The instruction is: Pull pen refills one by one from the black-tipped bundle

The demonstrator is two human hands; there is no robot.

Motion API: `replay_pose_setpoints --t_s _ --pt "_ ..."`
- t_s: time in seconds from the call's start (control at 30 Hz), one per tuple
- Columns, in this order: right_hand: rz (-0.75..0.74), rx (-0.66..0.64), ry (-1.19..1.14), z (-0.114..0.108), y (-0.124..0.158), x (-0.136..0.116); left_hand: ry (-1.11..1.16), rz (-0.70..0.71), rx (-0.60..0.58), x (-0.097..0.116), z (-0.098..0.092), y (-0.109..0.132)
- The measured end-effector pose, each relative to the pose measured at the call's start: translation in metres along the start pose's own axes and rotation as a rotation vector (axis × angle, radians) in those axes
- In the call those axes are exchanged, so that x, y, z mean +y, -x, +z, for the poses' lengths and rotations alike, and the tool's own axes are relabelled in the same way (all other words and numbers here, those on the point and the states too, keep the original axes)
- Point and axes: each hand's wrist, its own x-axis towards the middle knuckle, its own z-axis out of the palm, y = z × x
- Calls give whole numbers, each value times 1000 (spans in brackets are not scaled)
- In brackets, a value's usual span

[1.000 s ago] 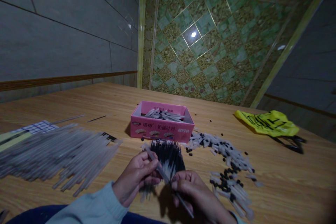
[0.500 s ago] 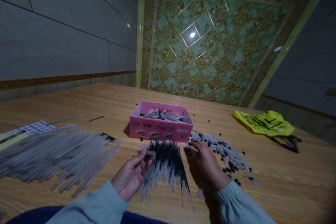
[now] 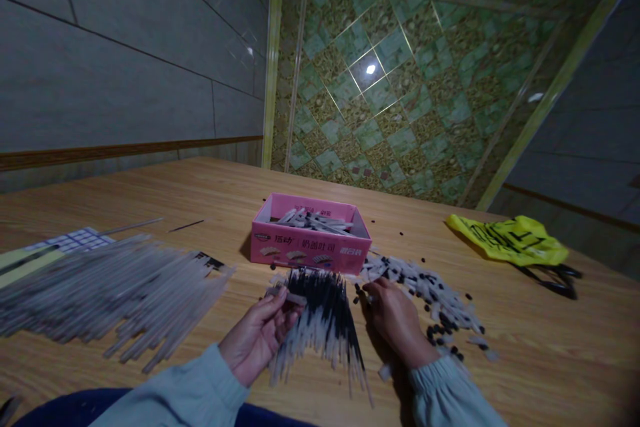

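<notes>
My left hand (image 3: 260, 337) is closed in a pinch on a small whitish, translucent plastic piece (image 3: 297, 299). It hovers at the left side of a fanned bundle of thin sticks (image 3: 320, 313), black at the far end and pale towards me, like pen refills. My right hand (image 3: 397, 320) rests on the table right of the bundle, fingers bent together at the near left edge of a scattered heap of small whitish pieces and black caps (image 3: 425, 283). What its fingertips hold, if anything, is hidden. Behind the bundle stands a pink box (image 3: 310, 247) with more whitish and black pieces inside.
A broad pile of pale thin tubes (image 3: 120, 293) lies on the wooden table (image 3: 200, 187) at left, beside a checked blue-and-white item (image 3: 80, 239). A yellow plastic bag (image 3: 510, 240) with black handles lies at right. Tiled walls rise behind.
The view has shifted slightly. My left hand, still pinching the whitish piece, has moved a little right over the bundle's edge. My right fingers have drawn slightly towards me and curled more.
</notes>
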Motion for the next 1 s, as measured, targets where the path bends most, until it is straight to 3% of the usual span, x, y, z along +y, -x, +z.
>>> replay_pose_setpoints --t_s 0.13,0.33,0.77,1.0 --pt "-45 -2 1 -5 3 -9 -7 -1 -7 -1 -1 0" --pt "-150 -39 18 4 0 -18 -39 8 -9 -1 0 0" --pt "-85 13 101 16 -12 -17 -57 -3 -2 -2 3 1" --pt "-105 49 119 12 -12 -20 -67 7 0 -2 4 2"
